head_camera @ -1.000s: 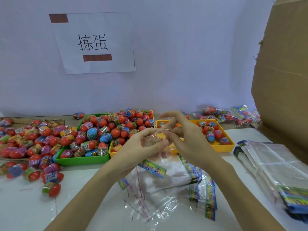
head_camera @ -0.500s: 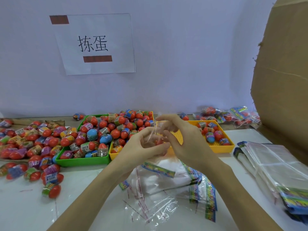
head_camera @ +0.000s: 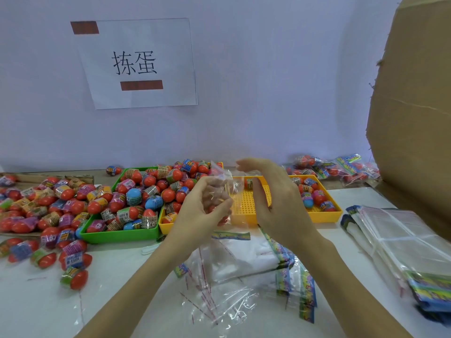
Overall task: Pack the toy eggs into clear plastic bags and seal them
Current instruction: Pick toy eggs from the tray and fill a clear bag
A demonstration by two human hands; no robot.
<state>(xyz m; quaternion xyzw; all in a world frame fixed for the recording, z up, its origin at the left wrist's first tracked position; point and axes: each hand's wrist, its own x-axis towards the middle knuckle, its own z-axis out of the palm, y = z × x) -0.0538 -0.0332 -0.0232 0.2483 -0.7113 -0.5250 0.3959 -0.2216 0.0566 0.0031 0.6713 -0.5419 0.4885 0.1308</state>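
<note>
My hands risen since before, left hand [head_camera: 202, 206] gripping upright clear bag [head_camera: 223, 189] of eggs, right hand [head_camera: 275, 203] relaxed beside it, white worktop [head_camera: 117, 284], pale wall [head_camera: 268, 81]

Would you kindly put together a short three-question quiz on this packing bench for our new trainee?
1. True or false: the green tray holds more toy eggs than the yellow tray.
2. Which of the hands grips the clear bag: A) left hand, B) right hand, C) neither?
3. Fill in: the sealed packs lie behind the ___ tray.

Key: 1 true; 2 A; 3 yellow.
</note>
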